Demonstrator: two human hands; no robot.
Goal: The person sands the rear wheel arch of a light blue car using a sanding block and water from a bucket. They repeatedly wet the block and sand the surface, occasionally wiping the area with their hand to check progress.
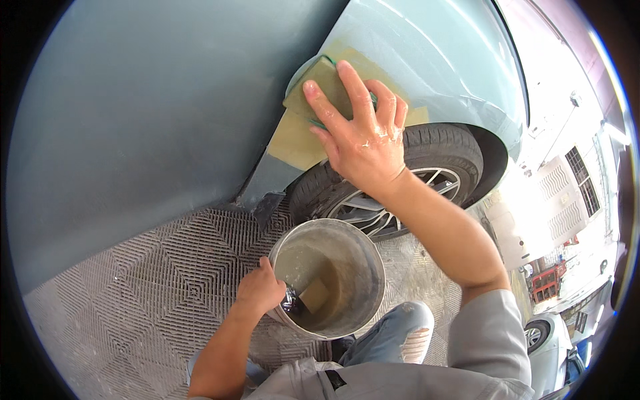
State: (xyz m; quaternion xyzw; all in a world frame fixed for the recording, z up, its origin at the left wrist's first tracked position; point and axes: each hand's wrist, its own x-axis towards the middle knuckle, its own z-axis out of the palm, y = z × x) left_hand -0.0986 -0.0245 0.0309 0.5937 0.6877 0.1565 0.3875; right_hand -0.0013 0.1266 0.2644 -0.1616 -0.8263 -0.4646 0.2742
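My right hand (357,130), wet with spread, bent fingers, grips an olive-coloured sanding pad with green edges (329,77) against the pale blue-grey fender (433,60). Yellowish filler patches (290,137) show beneath and beside it, just above the wheel (437,153). My left hand (260,288) holds the rim of a dirty metal-grey bucket (370,260) in front of the wheel. Cloudy water and a square piece (313,297) are inside it, along with a dark glossy object (289,299) by my left fingers, which I cannot make out.
A large grey car panel (133,120) fills the left side. Ridged plastic floor tiles (167,280) lie below, and my knee in torn jeans is beside the bucket. At far right are white panels, a red rack (548,280) and another car (550,347).
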